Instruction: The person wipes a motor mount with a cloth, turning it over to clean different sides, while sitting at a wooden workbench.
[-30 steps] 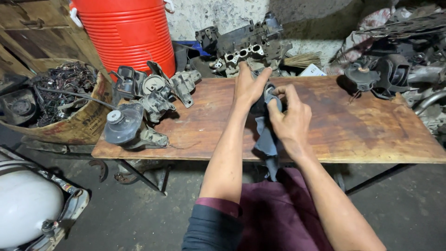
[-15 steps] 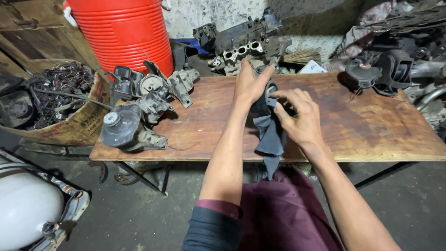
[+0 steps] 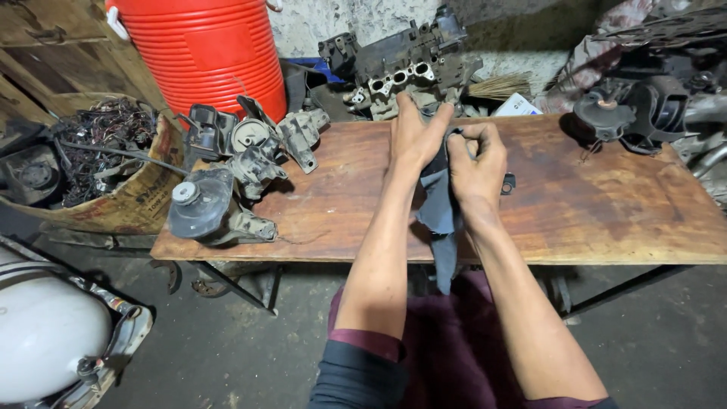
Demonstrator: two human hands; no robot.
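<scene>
arms: both forearms are showing bare | left sleeve [image 3: 363,371]: is showing dark navy with a maroon cuff, pushed up | lap: maroon cloth [image 3: 454,356] is covering it | hands: are wearing no gloves

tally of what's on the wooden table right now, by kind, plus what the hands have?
Engine mounts, left cluster: about 4, overlapping
Engine mounts, right end: about 2
Dark cloth: 1, between left hand and right hand
Small black part, by right hand: 1
Total: about 8

Car repair workshop, greasy engine mounts [image 3: 227,174] on worn wooden bench [image 3: 591,204], cylinder head [image 3: 397,64] behind
</scene>
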